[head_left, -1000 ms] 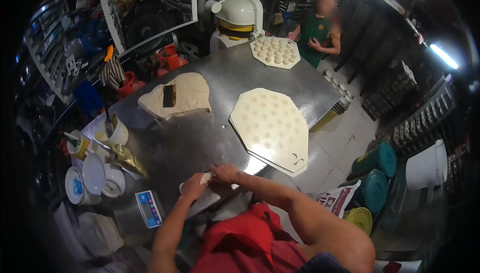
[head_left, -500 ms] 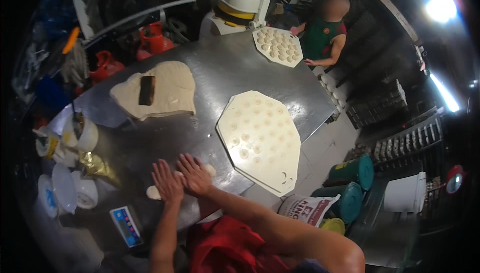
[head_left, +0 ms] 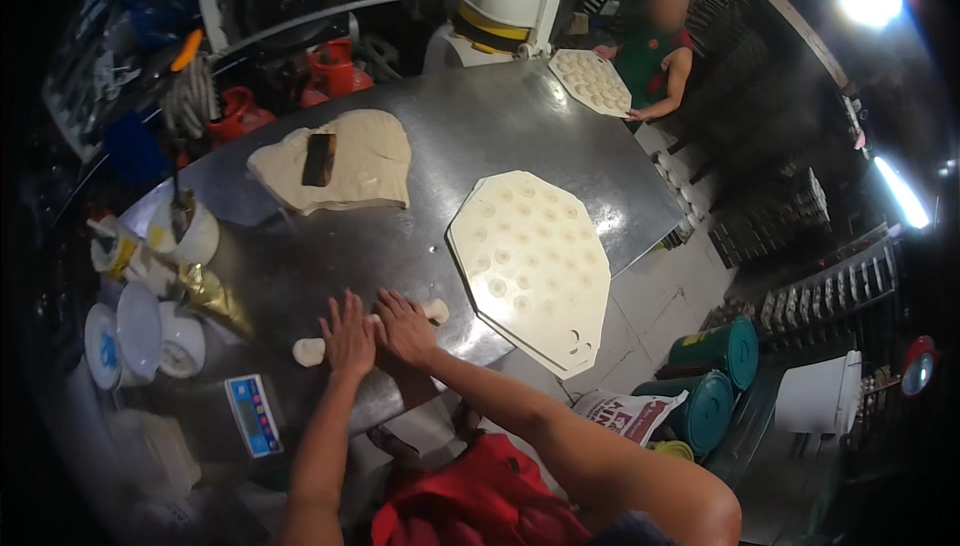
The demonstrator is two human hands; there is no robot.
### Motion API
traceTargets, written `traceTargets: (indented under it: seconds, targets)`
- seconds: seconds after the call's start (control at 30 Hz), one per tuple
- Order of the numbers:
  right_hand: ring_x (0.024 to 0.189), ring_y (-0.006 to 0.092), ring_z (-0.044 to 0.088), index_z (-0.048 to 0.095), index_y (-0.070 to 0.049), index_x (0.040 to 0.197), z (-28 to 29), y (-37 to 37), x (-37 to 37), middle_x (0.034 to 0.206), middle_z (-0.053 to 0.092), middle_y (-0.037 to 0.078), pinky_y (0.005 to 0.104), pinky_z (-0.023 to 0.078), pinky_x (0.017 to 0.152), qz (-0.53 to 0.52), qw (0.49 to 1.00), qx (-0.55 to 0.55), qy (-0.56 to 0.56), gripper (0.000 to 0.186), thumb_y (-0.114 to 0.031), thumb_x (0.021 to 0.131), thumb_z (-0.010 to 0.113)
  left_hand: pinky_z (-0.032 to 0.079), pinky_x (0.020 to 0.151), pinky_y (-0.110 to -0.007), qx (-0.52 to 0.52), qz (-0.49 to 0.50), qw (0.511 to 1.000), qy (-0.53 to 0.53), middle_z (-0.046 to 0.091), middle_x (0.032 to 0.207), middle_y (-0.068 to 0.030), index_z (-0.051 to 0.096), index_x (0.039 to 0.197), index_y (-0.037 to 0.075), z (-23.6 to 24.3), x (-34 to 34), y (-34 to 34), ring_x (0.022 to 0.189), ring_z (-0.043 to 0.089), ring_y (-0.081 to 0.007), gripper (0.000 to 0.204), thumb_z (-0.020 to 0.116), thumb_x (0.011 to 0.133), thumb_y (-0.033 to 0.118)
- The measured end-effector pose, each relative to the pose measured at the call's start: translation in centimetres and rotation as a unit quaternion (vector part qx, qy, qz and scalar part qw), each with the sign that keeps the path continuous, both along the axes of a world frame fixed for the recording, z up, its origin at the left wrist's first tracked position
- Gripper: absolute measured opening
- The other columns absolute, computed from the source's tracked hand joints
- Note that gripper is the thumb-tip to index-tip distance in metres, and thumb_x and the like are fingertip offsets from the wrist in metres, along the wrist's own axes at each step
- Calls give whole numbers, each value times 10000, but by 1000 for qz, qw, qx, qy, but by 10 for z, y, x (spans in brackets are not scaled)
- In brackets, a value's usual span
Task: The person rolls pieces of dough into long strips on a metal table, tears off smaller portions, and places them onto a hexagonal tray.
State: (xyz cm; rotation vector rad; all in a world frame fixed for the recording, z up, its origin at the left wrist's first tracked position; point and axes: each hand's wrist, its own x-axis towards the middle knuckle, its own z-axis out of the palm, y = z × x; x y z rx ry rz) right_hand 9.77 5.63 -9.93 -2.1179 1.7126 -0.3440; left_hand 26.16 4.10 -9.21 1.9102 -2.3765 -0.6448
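Note:
A short roll of pale dough (head_left: 309, 351) lies on the steel table, its middle hidden under my palms. Both its ends show, one beyond each hand. My left hand (head_left: 350, 339) is flat on the dough, fingers stretched forward. Beside it, my right hand (head_left: 404, 329) presses the same roll with straight fingers. The two hands nearly touch, and neither grips anything. Farther up the table rests a large slab of dough (head_left: 370, 161) with a dark rectangular blade-like piece (head_left: 319, 160) on top. To the right sits a stack of cream boards (head_left: 535, 256) with round marks.
At the far end of the steel table (head_left: 480, 116), a co-worker (head_left: 645, 66) holds a board of dough pieces (head_left: 590, 83). A scale (head_left: 254, 416), a gold packet (head_left: 212, 296) and white tubs (head_left: 182, 341) stand at left. Lidded green bins (head_left: 712, 356) are at right.
The co-worker's board has shifted right, toward the person and past the table edge. My view has shifted slightly; my hands stay flat on the dough, which has rolled a little forward.

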Motion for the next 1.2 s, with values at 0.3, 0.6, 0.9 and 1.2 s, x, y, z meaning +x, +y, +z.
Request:
traceTargets:
  seconds: [0.3,0.6,0.9,1.2]
  targets:
    - [1625,367,323,450,19,1613,-21,77,-1,1705,418,216,523,234,1323,94,985,-145,26,647,-314,1062,520,70,1325,-659,-117,4,990,74,367,1748,-131,410,1663,32,-3,8,98,1657,187,-437,584,437,1125,257]
    - [1643,412,265,444,-64,1646,-18,-77,17,1754,333,222,607,180,1318,-14,996,-86,9,661,-398,1081,520,67,1346,-582,-127,128,984,-7,224,1819,-114,324,1707,45,-38,-10,-58,1694,100,-367,617,418,1144,281]
    - [1617,460,291,435,-47,1643,-15,-80,20,1721,334,303,598,218,1313,-48,991,-119,28,681,-393,1065,528,72,1366,-546,-92,-3,995,-33,164,1826,-149,250,1721,12,-27,2,-69,1694,85,-363,665,372,1163,352]
    - [1602,396,346,455,4,1606,0,89,-32,1685,434,213,560,230,1310,-6,997,-67,-36,641,-368,1089,528,104,1351,-607,-99,-62,989,92,327,1734,-272,395,1613,-96,9,-13,102,1653,190,-467,689,585,997,146]
